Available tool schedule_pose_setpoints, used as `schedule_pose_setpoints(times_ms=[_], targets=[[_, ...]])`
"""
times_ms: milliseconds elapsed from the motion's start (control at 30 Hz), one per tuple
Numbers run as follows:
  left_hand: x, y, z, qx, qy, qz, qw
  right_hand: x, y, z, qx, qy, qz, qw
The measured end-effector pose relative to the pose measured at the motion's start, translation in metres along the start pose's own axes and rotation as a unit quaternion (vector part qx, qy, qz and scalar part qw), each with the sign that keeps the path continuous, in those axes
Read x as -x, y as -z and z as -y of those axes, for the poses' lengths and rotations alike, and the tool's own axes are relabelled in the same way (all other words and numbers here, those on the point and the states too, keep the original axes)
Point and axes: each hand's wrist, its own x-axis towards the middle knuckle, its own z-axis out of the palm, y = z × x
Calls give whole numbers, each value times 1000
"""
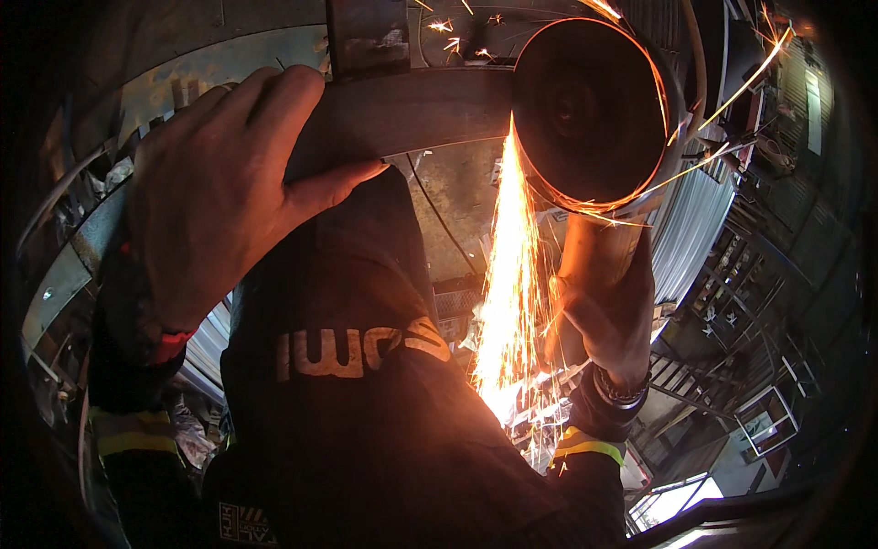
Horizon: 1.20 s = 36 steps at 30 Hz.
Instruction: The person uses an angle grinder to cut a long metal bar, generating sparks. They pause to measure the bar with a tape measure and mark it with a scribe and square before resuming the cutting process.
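Observation:
A dark flat steel bar runs crosswise in front of me. My left hand grips its left part, thumb along the near edge and fingers over the top. At the bar's right end is an angle grinder, its round dark disc facing me with a glowing rim. My right hand is closed around the grinder's body, below the disc. From where disc and bar meet, a dense stream of sparks pours down toward me. The exact contact point is lost in the glare.
A dark steel piece rises behind the bar. Ridged pale metal sheets lie at the right. Farther right are a rectangular metal frame and scattered metal stock. A curved metal edge passes at the far left. Stray sparks fly toward the upper right.

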Motion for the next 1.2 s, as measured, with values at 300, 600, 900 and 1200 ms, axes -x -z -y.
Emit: schedule_pose_setpoints(times_ms=[300,600,900,1200], targets=[[1,-1,0,-5,1,-7,1000,18,-4,1,33,-55,-4,998],[1,-2,2,9,-3,5,1000,16,-3,1,29,-23,22,999],[0,-3,1,3,-4,-5,1000,4,-3,3,38,-15,5,999],[-1,-2,-2,3,6,-3,1000,0,-1,3,12,-35,-9,999]])
